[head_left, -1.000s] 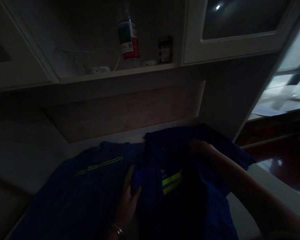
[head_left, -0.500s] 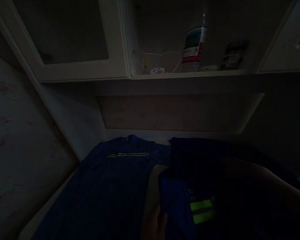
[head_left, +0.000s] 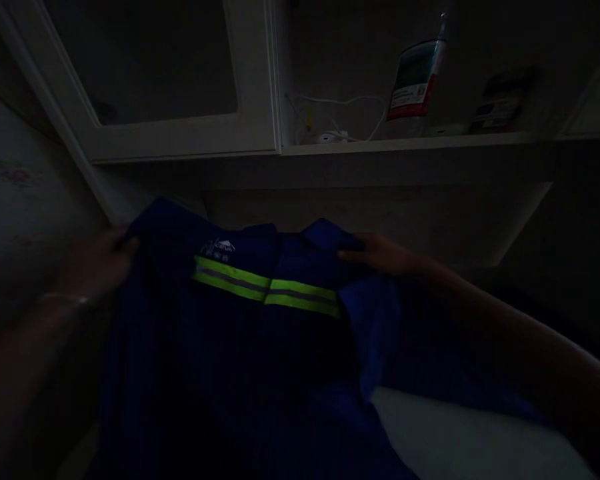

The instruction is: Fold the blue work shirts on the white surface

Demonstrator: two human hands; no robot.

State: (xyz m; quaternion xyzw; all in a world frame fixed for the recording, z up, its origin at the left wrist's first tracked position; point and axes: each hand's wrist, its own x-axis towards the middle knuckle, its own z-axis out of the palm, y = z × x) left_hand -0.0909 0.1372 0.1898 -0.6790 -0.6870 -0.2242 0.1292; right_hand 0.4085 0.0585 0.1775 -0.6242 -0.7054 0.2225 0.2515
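A dark blue work shirt with a yellow-green and grey reflective band across its chest hangs spread out in front of me. White print sits above the band at the left. My left hand, blurred, is closed on the shirt's left shoulder; a thin band circles the wrist. Near the collar, my right hand grips the right shoulder, thumb and fingers pinched on the cloth. One sleeve droops below the right hand. The shirt's lower part is lost in the dark.
Above is a white cabinet with a glass door. Its open shelf holds a labelled bottle, a white cable and a dark packet. A pale surface shows at the lower right. Flowered wallpaper covers the left wall.
The blue shirt with the reflective band has been lifted from the lower right and spread wide between both hands. It now covers the other blue shirt that lay at the left.
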